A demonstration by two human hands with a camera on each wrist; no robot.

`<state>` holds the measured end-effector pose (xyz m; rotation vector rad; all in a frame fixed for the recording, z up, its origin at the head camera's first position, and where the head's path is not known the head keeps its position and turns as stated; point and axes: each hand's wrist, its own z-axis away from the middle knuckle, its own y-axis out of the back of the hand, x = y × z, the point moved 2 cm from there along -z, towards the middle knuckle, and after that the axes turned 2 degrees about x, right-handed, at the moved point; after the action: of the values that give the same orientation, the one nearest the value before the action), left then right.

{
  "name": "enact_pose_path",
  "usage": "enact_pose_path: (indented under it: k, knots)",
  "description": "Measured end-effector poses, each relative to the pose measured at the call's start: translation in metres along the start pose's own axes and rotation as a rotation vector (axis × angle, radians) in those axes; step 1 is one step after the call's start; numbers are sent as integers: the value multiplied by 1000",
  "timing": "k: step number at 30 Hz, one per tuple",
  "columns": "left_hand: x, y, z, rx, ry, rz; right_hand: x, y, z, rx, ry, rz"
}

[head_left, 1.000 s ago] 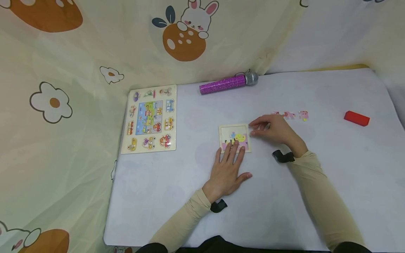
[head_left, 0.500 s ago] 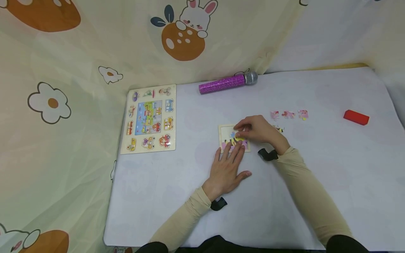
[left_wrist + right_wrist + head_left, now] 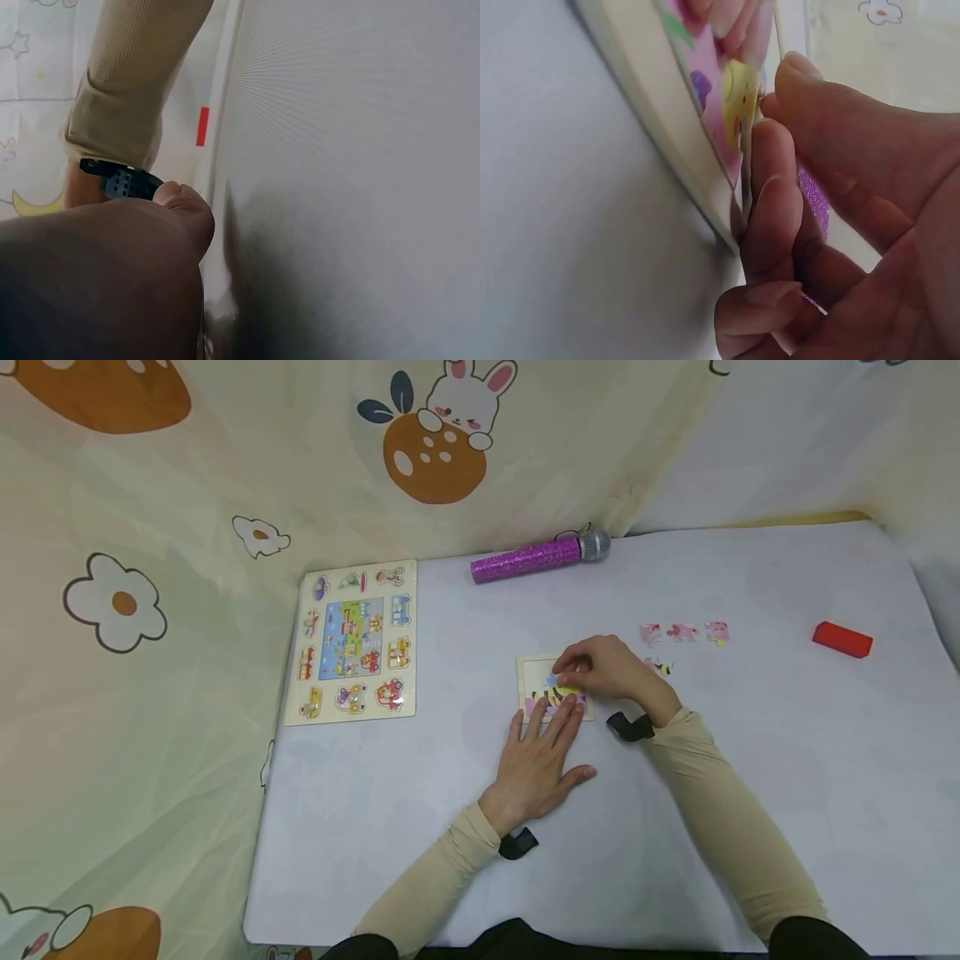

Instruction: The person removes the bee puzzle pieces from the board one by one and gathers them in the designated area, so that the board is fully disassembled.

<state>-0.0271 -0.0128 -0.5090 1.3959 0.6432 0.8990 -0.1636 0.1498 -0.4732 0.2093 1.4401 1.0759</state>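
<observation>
A small square jigsaw puzzle (image 3: 529,667) with a pale frame lies mid-table, pink and yellow pieces filling its lower half. My left hand (image 3: 531,774) rests with straight, spread fingers on its lower edge. Over its upper right part, my right hand (image 3: 613,670) has thumb and fingertips together, pinching what seems to be a puzzle piece, mostly hidden by the fingers. Close up in the right wrist view, the thumb (image 3: 832,101) and curled fingers (image 3: 772,210) meet against the puzzle's edge. The left wrist view shows mainly the left thumb (image 3: 187,214) over the white tabletop.
Loose pink puzzle pieces (image 3: 682,632) lie in a row right of the puzzle, with a yellow-and-black piece (image 3: 663,668) below them. Further right is a red block (image 3: 842,639). A purple microphone (image 3: 528,562) lies at the back; a vehicle picture puzzle (image 3: 407,689) at left.
My right hand has moved left from beside the puzzle to over its upper right part, uncovering loose pieces. In the last half second it has barely shifted. The left hand stays put.
</observation>
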Motion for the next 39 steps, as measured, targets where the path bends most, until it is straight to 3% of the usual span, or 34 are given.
enact_pose_path:
  k: [26, 39]
  knots:
    - [3, 1, -1, -14, 21, -58, -8, -7, 0, 30, -20, -52]
    - [3, 1, -3, -4, 19, -36, -7, -11, 0, 75, -47, 9]
